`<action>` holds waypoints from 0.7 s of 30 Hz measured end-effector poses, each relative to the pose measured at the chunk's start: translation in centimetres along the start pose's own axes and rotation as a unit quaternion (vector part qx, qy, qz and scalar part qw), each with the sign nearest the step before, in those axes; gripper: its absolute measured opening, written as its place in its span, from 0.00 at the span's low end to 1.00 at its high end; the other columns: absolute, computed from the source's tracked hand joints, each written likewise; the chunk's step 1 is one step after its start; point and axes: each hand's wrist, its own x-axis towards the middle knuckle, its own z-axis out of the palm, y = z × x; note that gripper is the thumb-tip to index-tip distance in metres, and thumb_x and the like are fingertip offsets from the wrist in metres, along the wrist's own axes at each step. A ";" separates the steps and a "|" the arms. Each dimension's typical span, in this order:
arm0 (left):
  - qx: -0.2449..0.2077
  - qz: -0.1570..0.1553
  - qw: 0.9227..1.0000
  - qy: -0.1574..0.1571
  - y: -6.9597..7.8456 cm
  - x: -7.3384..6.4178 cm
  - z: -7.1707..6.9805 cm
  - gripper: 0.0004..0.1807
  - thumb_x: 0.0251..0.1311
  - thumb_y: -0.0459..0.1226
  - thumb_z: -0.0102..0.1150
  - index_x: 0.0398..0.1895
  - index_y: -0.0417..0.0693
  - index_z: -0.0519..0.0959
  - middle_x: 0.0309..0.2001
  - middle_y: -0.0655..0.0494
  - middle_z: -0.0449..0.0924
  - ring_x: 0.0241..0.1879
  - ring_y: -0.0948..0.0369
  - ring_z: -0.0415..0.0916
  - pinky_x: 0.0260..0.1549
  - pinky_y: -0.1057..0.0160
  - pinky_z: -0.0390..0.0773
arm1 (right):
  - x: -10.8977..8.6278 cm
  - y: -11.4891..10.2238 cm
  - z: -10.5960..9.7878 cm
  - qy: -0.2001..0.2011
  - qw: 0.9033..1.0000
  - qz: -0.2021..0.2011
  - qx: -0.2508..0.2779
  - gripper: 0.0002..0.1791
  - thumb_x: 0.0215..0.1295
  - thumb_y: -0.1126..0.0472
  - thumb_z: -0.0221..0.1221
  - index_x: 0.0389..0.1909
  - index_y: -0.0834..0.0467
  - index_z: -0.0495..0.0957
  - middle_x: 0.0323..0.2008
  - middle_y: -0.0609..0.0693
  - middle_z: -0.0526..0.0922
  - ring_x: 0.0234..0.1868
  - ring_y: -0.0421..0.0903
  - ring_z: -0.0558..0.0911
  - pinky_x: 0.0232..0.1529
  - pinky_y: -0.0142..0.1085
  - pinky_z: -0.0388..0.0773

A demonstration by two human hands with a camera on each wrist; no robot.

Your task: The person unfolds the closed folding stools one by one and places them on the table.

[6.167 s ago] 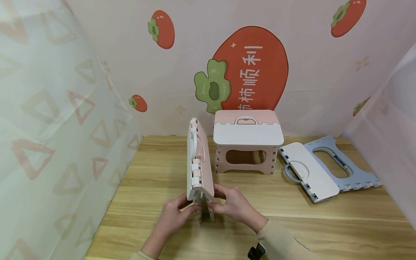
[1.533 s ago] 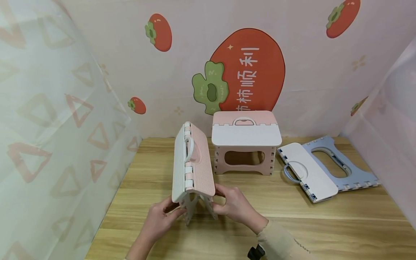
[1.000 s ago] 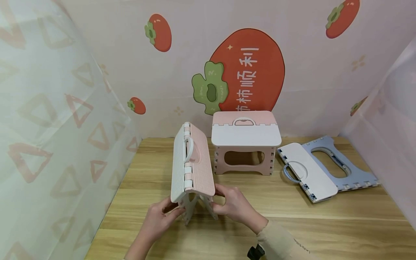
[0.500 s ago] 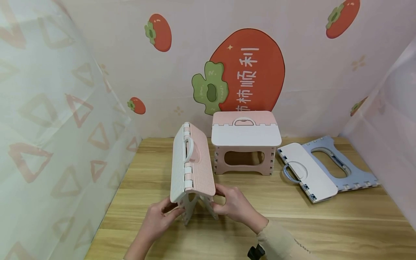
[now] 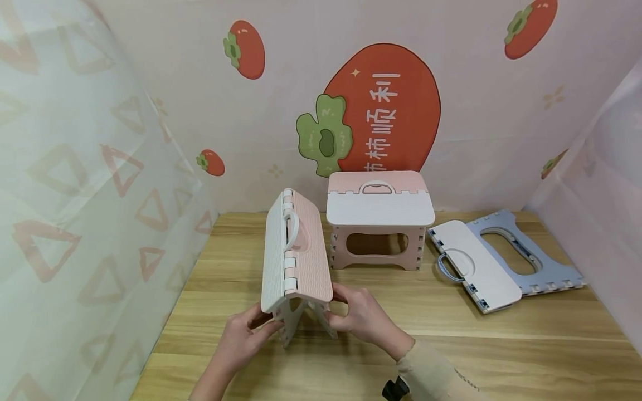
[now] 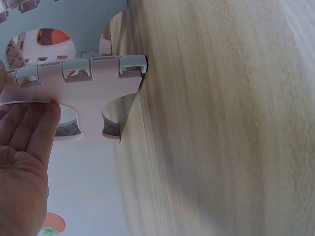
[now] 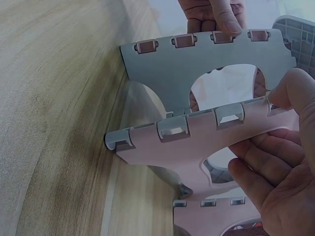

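A folding step stool (image 5: 315, 250) stands half unfolded in the head view, its white and pink top halves sloping down from the hinged ridge like a tent. A white carry handle (image 5: 292, 230) sits at that ridge. My left hand (image 5: 242, 338) grips the near leg edge on the white side, fingers partly hidden under the top. On the pink side my right hand (image 5: 362, 315) grips the other leg edge. In the right wrist view, the right fingers (image 7: 268, 157) curl behind a pink leg panel (image 7: 182, 157), with the thumb at its hinged edge.
Behind, a pink-and-white stool (image 5: 381, 207) stands fully unfolded. To its right, a blue-and-white stool (image 5: 476, 262) lies flat on the wooden table (image 5: 451, 356). Patterned curtains (image 5: 100, 223) rise at the sides and back. A black device (image 5: 395, 389) is at the right wrist.
Since the oldest frame, the stool's halves have spread from nearly folded to a wide tent, the left hand moving left with the white side. Over the last second there is barely any movement.
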 end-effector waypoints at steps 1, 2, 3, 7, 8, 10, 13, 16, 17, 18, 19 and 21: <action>0.001 0.000 1.000 0.000 0.0 0.0 0.0 0.21 0.53 0.27 0.75 0.52 0.41 0.84 0.46 0.43 0.88 0.43 0.56 0.88 0.38 0.59 0.88 | 0.0 0.0 0.0 0.000 1.000 0.000 -0.001 0.28 0.58 0.68 0.66 0.62 0.60 0.78 0.51 0.53 0.88 0.53 0.49 0.87 0.53 0.43 0.85; 0.003 -0.001 1.000 0.001 0.0 0.0 0.0 0.21 0.53 0.27 0.75 0.52 0.41 0.84 0.46 0.44 0.89 0.43 0.56 0.88 0.38 0.59 0.88 | 0.0 0.0 0.0 -0.001 1.000 0.000 -0.001 0.28 0.58 0.68 0.66 0.62 0.60 0.78 0.51 0.53 0.88 0.53 0.49 0.87 0.53 0.43 0.85; 0.006 -0.001 1.000 0.001 0.0 -0.1 -0.1 0.21 0.53 0.27 0.75 0.52 0.41 0.84 0.46 0.44 0.89 0.43 0.56 0.87 0.38 0.59 0.88 | 0.0 0.0 0.0 -0.001 1.000 0.001 0.000 0.28 0.58 0.69 0.66 0.62 0.60 0.78 0.51 0.53 0.88 0.53 0.49 0.87 0.52 0.44 0.86; 0.017 0.003 1.000 0.002 -0.1 -0.1 -0.1 0.21 0.53 0.28 0.75 0.52 0.42 0.84 0.46 0.45 0.89 0.43 0.56 0.88 0.38 0.59 0.88 | 0.0 0.0 0.0 -0.002 1.000 0.004 0.005 0.28 0.59 0.68 0.66 0.62 0.60 0.78 0.52 0.53 0.88 0.53 0.49 0.87 0.53 0.45 0.85; 0.019 0.005 1.000 0.002 -0.2 -0.1 -0.1 0.22 0.53 0.28 0.75 0.53 0.42 0.84 0.46 0.45 0.89 0.43 0.56 0.88 0.38 0.59 0.88 | 0.0 0.0 0.0 -0.002 1.000 0.005 0.006 0.28 0.59 0.68 0.66 0.62 0.60 0.78 0.52 0.53 0.88 0.53 0.49 0.87 0.53 0.45 0.85; 0.020 0.008 1.000 0.003 -0.2 -0.1 -0.2 0.22 0.53 0.28 0.75 0.52 0.42 0.84 0.46 0.45 0.89 0.43 0.55 0.88 0.38 0.59 0.88 | 0.1 -0.1 -0.1 -0.003 1.000 0.007 0.007 0.28 0.59 0.68 0.66 0.62 0.60 0.78 0.52 0.53 0.88 0.53 0.49 0.87 0.53 0.45 0.85; 0.019 0.009 1.000 0.004 -0.3 -0.1 -0.2 0.21 0.52 0.27 0.75 0.52 0.42 0.84 0.46 0.46 0.89 0.43 0.56 0.88 0.38 0.59 0.88 | 0.1 -0.2 -0.1 -0.003 1.000 0.007 0.005 0.28 0.58 0.68 0.65 0.62 0.60 0.78 0.52 0.52 0.88 0.53 0.49 0.87 0.53 0.44 0.85; 0.018 0.010 1.000 0.005 -0.3 -0.1 -0.2 0.21 0.52 0.27 0.75 0.51 0.42 0.84 0.45 0.46 0.89 0.43 0.56 0.88 0.38 0.59 0.88 | 0.1 -0.2 -0.2 -0.002 1.000 0.006 0.004 0.28 0.58 0.69 0.65 0.62 0.60 0.78 0.51 0.52 0.88 0.53 0.48 0.87 0.54 0.42 0.85; 0.019 0.011 1.000 0.004 -0.3 -0.1 -0.2 0.21 0.52 0.27 0.75 0.51 0.42 0.84 0.45 0.46 0.89 0.43 0.56 0.88 0.38 0.59 0.88 | 0.1 -0.2 -0.2 -0.002 1.000 0.005 0.004 0.28 0.58 0.69 0.65 0.62 0.60 0.78 0.51 0.52 0.88 0.53 0.48 0.87 0.54 0.42 0.85; 0.020 0.012 1.000 0.004 -0.3 -0.1 -0.3 0.21 0.52 0.27 0.75 0.51 0.42 0.84 0.45 0.46 0.89 0.43 0.56 0.88 0.38 0.59 0.88 | 0.0 -0.2 -0.2 -0.002 1.000 0.004 0.004 0.28 0.58 0.69 0.65 0.62 0.60 0.78 0.51 0.52 0.88 0.53 0.48 0.87 0.54 0.42 0.85; 0.021 0.013 1.000 0.004 -0.3 -0.1 -0.3 0.21 0.52 0.27 0.75 0.51 0.42 0.84 0.45 0.46 0.89 0.43 0.56 0.88 0.38 0.60 0.88 | 0.0 -0.1 -0.2 -0.001 1.000 0.003 0.003 0.28 0.58 0.69 0.65 0.62 0.60 0.78 0.51 0.52 0.88 0.53 0.48 0.87 0.54 0.42 0.85; 0.024 0.014 1.000 0.004 -0.3 -0.1 -0.3 0.21 0.52 0.27 0.75 0.51 0.42 0.84 0.45 0.46 0.89 0.43 0.56 0.88 0.38 0.61 0.88 | 0.0 -0.1 -0.2 -0.001 1.000 0.001 0.002 0.28 0.58 0.69 0.65 0.62 0.60 0.78 0.51 0.52 0.88 0.53 0.48 0.86 0.54 0.41 0.85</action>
